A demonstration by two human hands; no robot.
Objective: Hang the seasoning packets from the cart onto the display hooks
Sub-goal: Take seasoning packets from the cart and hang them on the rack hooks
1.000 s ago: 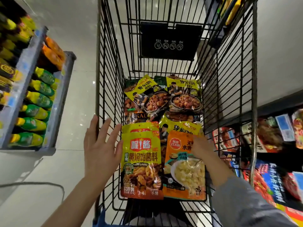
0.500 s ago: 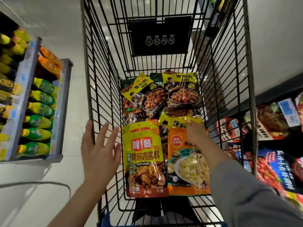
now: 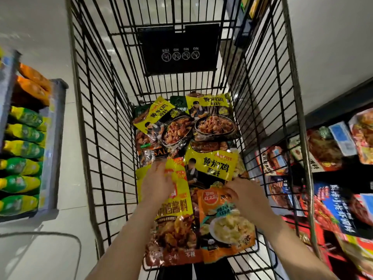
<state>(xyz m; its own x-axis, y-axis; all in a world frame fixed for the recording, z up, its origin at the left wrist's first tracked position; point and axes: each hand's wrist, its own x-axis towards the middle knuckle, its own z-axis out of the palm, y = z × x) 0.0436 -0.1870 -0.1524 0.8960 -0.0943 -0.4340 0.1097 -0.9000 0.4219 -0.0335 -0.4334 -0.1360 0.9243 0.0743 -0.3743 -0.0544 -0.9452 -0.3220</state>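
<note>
Your left hand [image 3: 159, 183] has come off the cart [image 3: 96, 138] side onto the yellow packet [image 3: 173, 211], fingers flat; right hand [image 3: 245, 194] pinches the orange packet [image 3: 226, 225], lower center. Pickup's starting, nothing hung yet.

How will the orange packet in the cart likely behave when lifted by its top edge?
The orange packet looks like a thin glossy pouch, so it will probably sag and feel slippery. Its lower half bulges slightly, so the weight likely hangs low. The right hand rests at its top edge.
</note>
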